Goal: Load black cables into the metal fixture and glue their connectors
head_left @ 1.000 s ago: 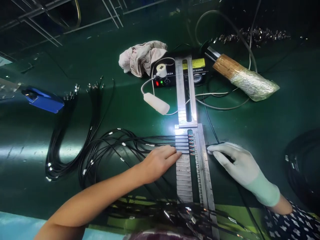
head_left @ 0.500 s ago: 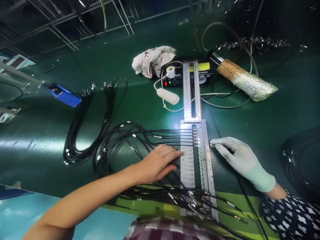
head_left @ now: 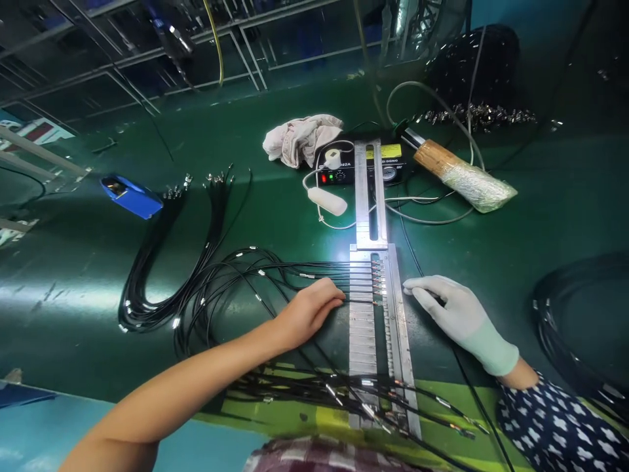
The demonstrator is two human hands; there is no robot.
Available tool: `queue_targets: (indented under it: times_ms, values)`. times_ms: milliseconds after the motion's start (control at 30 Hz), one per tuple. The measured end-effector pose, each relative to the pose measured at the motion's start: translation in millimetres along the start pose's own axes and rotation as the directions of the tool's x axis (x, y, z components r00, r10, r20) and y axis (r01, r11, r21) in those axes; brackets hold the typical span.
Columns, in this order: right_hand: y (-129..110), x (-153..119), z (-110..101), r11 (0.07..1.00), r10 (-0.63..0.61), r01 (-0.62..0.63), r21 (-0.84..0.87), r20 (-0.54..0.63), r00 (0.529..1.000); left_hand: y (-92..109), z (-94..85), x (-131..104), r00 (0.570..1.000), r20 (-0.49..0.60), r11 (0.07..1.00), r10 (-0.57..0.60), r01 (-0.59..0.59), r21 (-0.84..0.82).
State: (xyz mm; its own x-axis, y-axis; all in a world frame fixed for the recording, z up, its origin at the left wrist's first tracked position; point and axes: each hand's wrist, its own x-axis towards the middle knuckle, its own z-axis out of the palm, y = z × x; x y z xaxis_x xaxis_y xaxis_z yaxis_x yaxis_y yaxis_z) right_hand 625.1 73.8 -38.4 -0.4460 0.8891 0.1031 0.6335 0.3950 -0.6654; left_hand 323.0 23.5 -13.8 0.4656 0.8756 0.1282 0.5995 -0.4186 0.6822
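My left hand (head_left: 314, 311), bare, is closed in a pinch on a black cable (head_left: 358, 301) at the left edge of a slotted metal jig (head_left: 363, 334). The cable's stripped end crosses the jig's slot, below several parallel cables (head_left: 324, 264) lying in the upper grooves. To the right of the jig, my right hand (head_left: 449, 311) wears a white glove. Its thumb and forefinger are pressed together near the rail; anything between them is hidden. A black cord passes beneath this hand. More loose cables (head_left: 339, 393) lie across the jig's lower end.
Behind the jig stand a black control box (head_left: 344, 176), a crumpled cloth (head_left: 304, 137) and a wrapped handle (head_left: 462, 174). At left lie a blue tool (head_left: 132, 196) and bundled cables (head_left: 147, 275). Coiled cable (head_left: 545, 314) sits at far right.
My left hand has gone from spread fingers to a pinch on a cable, which now lies across the jig below the others. My right hand keeps its pose; the whole view has shifted slightly.
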Motion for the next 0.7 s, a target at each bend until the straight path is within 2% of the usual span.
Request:
queue_targets:
  times_ms: [300,500,700]
  values:
    - [-1,1,-1,1.0,0.026,-0.026,0.0,0.02,0.999,-12,1.7,4,0.981,0.153,0.968,0.117,-0.147,0.204]
    - [-3,3,-2,1.0,0.023,-0.023,-0.016,0.021,1.0,-16,6.5,4,0.975,0.144,0.898,0.171,-0.215,0.384]
    - [-2,3,-3,0.999,0.039,-0.038,-0.018,0.039,0.998,-14,6.9,3,0.971,0.146,0.889,0.187,-0.231,0.395]
